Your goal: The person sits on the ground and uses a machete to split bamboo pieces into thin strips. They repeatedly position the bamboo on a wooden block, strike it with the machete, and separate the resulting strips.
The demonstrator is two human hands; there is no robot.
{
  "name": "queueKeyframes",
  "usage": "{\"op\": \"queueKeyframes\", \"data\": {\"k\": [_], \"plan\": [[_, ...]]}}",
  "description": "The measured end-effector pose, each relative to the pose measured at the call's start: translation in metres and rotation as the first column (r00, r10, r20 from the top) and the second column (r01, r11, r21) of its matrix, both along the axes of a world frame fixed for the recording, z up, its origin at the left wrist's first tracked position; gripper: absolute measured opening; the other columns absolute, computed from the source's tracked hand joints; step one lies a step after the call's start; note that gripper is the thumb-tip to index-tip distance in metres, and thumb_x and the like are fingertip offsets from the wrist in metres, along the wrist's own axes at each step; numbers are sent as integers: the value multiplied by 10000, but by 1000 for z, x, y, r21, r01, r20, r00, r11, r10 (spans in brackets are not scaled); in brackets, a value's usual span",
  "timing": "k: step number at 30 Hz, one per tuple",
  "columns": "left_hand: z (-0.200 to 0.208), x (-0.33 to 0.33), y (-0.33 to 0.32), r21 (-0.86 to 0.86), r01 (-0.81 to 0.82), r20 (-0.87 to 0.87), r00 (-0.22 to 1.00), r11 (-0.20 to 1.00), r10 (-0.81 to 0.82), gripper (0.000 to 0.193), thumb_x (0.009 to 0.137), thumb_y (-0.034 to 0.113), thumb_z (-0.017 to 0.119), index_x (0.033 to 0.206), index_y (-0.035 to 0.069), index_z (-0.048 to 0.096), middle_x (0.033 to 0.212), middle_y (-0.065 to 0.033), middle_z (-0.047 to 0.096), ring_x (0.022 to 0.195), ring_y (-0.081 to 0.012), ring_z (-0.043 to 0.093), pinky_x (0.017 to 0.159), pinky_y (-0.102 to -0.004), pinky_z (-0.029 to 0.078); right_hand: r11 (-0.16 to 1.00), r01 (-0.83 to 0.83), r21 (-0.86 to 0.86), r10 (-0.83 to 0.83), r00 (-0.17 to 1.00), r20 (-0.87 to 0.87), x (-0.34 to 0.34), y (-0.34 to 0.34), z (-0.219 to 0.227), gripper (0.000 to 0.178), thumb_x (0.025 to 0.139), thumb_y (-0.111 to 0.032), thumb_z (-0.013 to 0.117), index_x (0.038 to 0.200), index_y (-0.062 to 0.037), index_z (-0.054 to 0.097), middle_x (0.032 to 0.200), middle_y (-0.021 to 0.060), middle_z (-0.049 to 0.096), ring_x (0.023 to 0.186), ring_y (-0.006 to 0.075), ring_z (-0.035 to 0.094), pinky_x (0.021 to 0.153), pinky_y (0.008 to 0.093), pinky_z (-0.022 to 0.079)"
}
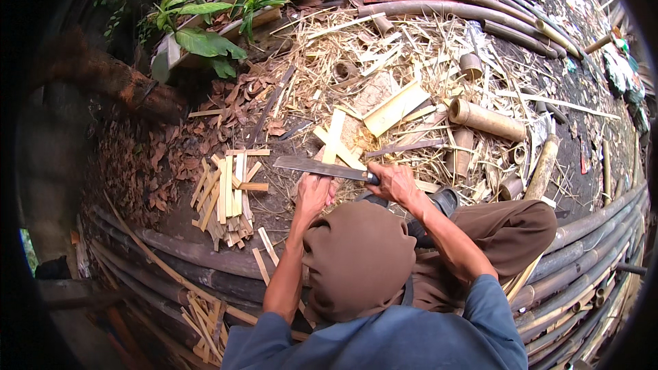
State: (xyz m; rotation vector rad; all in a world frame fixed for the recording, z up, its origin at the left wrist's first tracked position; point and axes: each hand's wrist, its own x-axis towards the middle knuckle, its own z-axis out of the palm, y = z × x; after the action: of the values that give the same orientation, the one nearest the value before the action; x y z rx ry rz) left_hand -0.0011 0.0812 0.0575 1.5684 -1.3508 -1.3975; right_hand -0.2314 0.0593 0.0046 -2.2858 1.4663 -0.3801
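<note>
My right hand [396, 183] is wrapped round the dark handle of a machete [322, 167]. Its broad grey blade points left and lies across a pale bamboo strip [334, 136]. Below the blade, my left hand [315, 193] is closed on the lower end of that strip, which the blade and fingers partly hide. Another pale bamboo strip [351, 153] slants behind it, toward a litter of shavings. Left of my left hand, a pile of split bamboo strips [229, 188] lies on the ground.
Cut bamboo sections [488, 119] and a wide split piece [396, 108] lie among shavings [425, 48]. Bamboo poles [439, 8] run along the far side, with more poles [582, 260] behind me. A leafy plant [205, 42] stands far left. More strips [205, 325] lie lower left.
</note>
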Motion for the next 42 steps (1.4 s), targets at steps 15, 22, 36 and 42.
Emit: {"op": "queueKeyframes", "data": {"k": [15, 22, 36, 42], "plan": [[-99, 253, 64, -384, -493, 617, 493, 781, 614, 349, 960, 255, 480, 1013, -79, 566, 850, -337, 602, 838, -484, 612, 718, -508, 468, 793, 508, 338, -604, 730, 319, -77, -18, 74, 288, 877, -301, 622, 839, -19, 579, 616, 8, 487, 558, 112, 456, 518, 289, 371], [-108, 193, 7, -429, -369, 608, 557, 824, 566, 445, 888, 211, 606, 1242, -46, 523, 1169, -268, 577, 1117, -419, 534, 960, -470, 416, 734, 450, 509, -664, 632, 399, -67, 18, 57, 233, 900, -272, 648, 860, -45, 620, 615, -50, 479, 547, 57, 411, 481, 250, 320], [-182, 2, -150, -76, -430, 331, 840, 900, 430, 678, 777, 179, 728, 1327, 21, 365, 1119, -235, 591, 1010, -337, 598, 912, -470, 459, 573, 452, 684, -754, 618, 223, -24, 94, 21, 379, 867, -377, 655, 850, -1, 615, 611, 25, 503, 585, 129, 475, 540, 329, 388], [-138, 18, -141, -49, -598, -353, 760, 800, 546, 319, 936, 166, 610, 1179, 3, 483, 1042, -138, 617, 892, -244, 649, 695, -380, 549, 601, 472, 645, -691, 712, 124, -21, 87, -8, 489, 855, -432, 650, 988, 39, 642, 724, 231, 627, 702, 320, 642, 658, 425, 477]]}}
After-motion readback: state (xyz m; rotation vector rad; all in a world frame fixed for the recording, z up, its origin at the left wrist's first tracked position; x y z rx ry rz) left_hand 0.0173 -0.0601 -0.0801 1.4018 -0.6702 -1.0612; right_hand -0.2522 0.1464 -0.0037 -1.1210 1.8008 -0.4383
